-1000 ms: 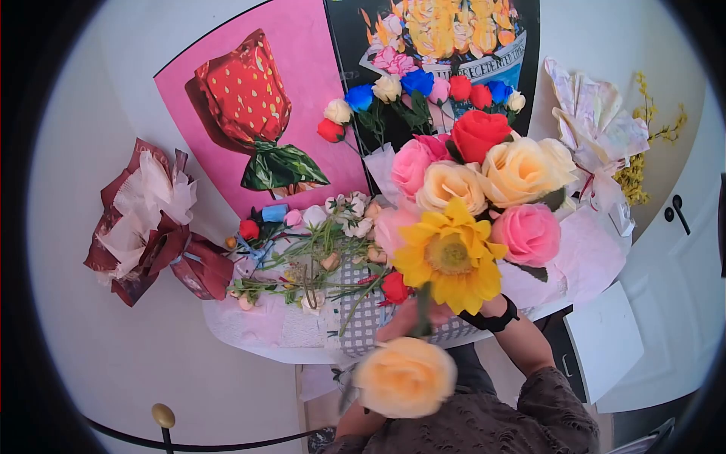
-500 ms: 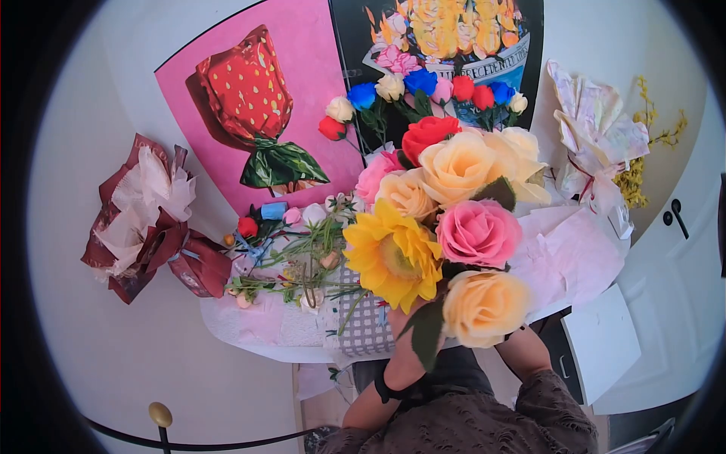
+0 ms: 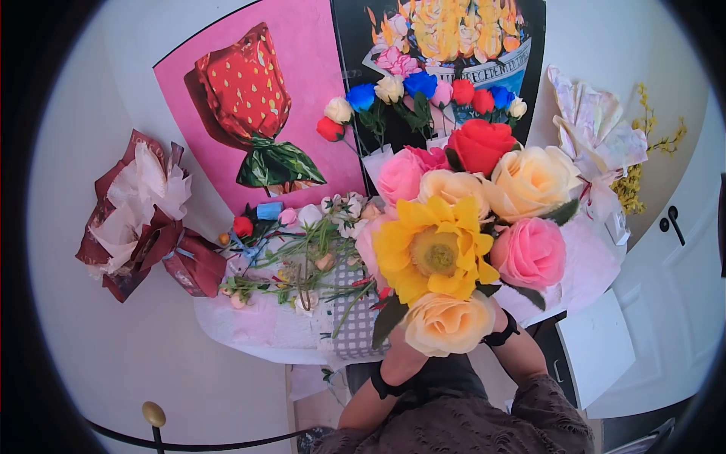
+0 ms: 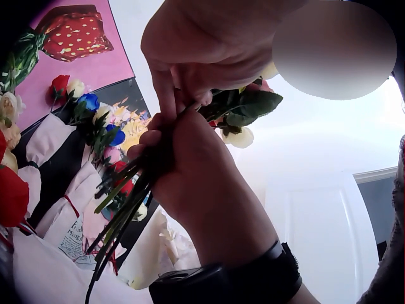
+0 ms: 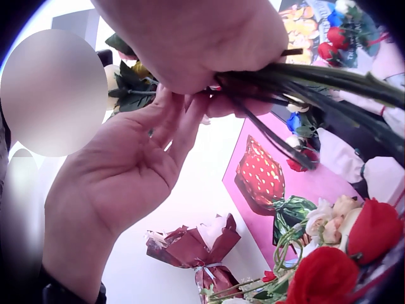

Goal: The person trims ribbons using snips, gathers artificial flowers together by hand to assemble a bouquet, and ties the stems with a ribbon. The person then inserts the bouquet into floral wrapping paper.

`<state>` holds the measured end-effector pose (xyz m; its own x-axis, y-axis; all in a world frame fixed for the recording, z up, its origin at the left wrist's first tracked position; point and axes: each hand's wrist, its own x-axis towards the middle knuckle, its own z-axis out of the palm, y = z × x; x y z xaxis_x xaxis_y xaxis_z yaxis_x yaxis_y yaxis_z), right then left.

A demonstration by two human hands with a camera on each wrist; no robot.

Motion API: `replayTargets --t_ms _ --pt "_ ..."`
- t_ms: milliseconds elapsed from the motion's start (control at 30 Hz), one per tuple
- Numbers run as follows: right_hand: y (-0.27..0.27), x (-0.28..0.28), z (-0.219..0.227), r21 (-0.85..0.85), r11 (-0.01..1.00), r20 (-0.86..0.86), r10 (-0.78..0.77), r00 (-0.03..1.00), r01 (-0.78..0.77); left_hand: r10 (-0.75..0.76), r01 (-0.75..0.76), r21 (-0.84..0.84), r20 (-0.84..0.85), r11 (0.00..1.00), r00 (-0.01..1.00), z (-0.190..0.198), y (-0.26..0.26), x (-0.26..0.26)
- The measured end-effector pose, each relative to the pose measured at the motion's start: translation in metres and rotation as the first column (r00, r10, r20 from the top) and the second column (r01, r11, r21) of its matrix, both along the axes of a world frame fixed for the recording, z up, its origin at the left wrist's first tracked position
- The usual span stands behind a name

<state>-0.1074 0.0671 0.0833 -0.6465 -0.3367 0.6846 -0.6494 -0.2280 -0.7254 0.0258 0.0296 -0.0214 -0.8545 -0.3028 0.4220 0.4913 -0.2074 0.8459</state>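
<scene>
"Bouquet (image 3: 469, 227): where is it, and how does its axis run?"

"Held aloft, overlapping the near edge of the table (image 3: 257, 337) as seen from above. Blooms (image 3: 529, 253) face the person (image 3: 469, 420); stems (image 5: 278, 82) point the other way, away from the body."

"Nearer hand?"

"Both are at it. Right hand (image 4: 193, 142) is clenched round the stems, below the blooms. Left hand (image 4: 209, 47) pinches a stem between that fist and the blooms; whose stem, I cannot tell."

"Obstructions, surroundings?"

"Blooms screen most of the right hand from above. By descending size: pink poster (image 3: 302, 98) and dark poster (image 3: 348, 38) beyond the table's back edge; maroon-wrapped bundle (image 3: 189, 261) past the left edge, support unclear; pale-wrapped bundle (image 3: 601, 129) near the back right corner; loose flowers (image 3: 310, 246) strewn over the left half, some crossing the checked cloth (image 3: 355, 337)."
</scene>
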Motion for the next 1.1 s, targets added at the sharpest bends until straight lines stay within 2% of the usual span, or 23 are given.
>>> replayTargets --t_ms 33,67,133,167,333,500,600,700,733,933,1033,1067,1100 --pt "0.002 -0.002 0.002 0.005 1.0 0.0 0.007 1.0 -0.007 0.037 -0.036 -0.126 0.006 0.991 0.999 -0.007 -0.001 0.002" --pt "0.002 -0.006 0.006 0.01 1.0 0.001 0.014 1.0 -0.014 0.035 -0.035 -0.127 0.004 0.991 0.999 -0.013 -0.002 0.001" --pt "0.01 -0.005 0.003 0.019 0.999 0.002 0.027 1.0 -0.027 -0.155 0.178 -0.186 0.131 0.966 0.979 -0.015 -0.006 -0.001" --pt "0.01 -0.001 0.002 0.023 0.999 0.003 0.034 0.999 -0.034 -0.156 0.179 -0.188 0.13 0.966 0.979 -0.012 -0.006 -0.002" --pt "0.016 0.002 -0.001 0.046 0.996 0.013 0.073 0.997 -0.074 0.08 -0.08 -0.337 -0.015 0.938 0.997 0.01 -0.009 0.001" --pt "0.018 0.0 0.001 0.074 0.99 0.021 0.118 0.993 -0.119 0.293 -0.349 -0.429 -0.192 0.833 0.937 0.035 -0.011 0.0" --pt "0.036 0.005 -0.007 0.096 0.985 0.027 0.144 0.989 -0.146 0.401 -0.501 -0.452 -0.303 0.738 0.864 0.058 -0.004 -0.015" --pt "0.116 0.03 -0.055 0.12 0.977 0.029 0.172 0.985 -0.175 0.492 -0.643 -0.449 -0.416 0.62 0.765 0.075 -0.01 -0.013" --pt "0.126 0.033 -0.061 0.127 0.975 0.03 0.18 0.983 -0.183 0.516 -0.685 -0.444 -0.453 0.577 0.728 0.081 -0.01 -0.013" --pt "0.041 0.02 -0.009 0.167 0.965 0.03 0.201 0.979 -0.203 0.586 -0.881 -0.357 -0.659 0.31 0.473 0.104 -0.014 -0.004" --pt "0.049 0.019 -0.007 0.186 0.961 0.034 0.201 0.979 -0.204 0.583 -0.942 -0.287 -0.74 0.176 0.334 0.123 -0.021 -0.007" --pt "0.054 0.021 -0.01 0.192 0.959 0.038 0.205 0.978 -0.209 0.582 -0.941 -0.287 -0.74 0.18 0.336 0.121 -0.024 -0.01" --pt "0.059 0.024 -0.013 0.196 0.957 0.043 0.211 0.976 -0.216 0.49 -0.947 -0.304 -0.813 0.101 0.313 0.117 -0.029 -0.015"
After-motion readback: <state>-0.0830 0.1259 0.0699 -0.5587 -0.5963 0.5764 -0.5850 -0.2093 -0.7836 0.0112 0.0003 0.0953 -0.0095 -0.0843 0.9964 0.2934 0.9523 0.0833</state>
